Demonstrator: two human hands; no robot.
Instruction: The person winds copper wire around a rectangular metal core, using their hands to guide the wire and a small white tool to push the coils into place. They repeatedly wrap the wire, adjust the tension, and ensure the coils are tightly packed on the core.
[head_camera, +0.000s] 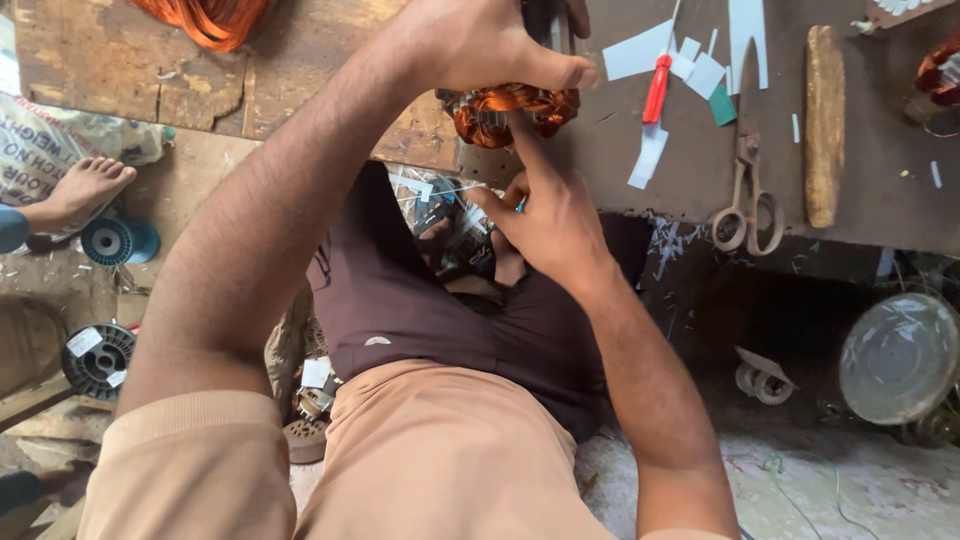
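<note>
Landmark: wooden workbench (640, 175), dark top, its front edge just above the person's lap.
Copper-wound stator (512, 112): at the bench's front edge, left of centre, half over the lip; seemingly kept there so both hands can reach round it.
Left hand (478, 42): reaches in over the bench edge, fingers and thumb clenched over the stator's top, steadying it against the bench.
Right hand (545, 215): below the bench edge, forefinger stretched up onto the copper coil from beneath; remaining fingers curled loosely in, whether round anything I cannot tell.
Red-handled screwdriver (657, 88): on the bench top, just right of the stator, within easy reach.
White paper strips (650, 150): scattered on the bench round the screwdriver.
Scissors (746, 190): on the bench, right of the strips, handles toward the edge.
Wooden block (824, 125): lying lengthwise beside the scissors, further right.
Wire spools (98, 358): on the floor, well left of the bench.
</note>
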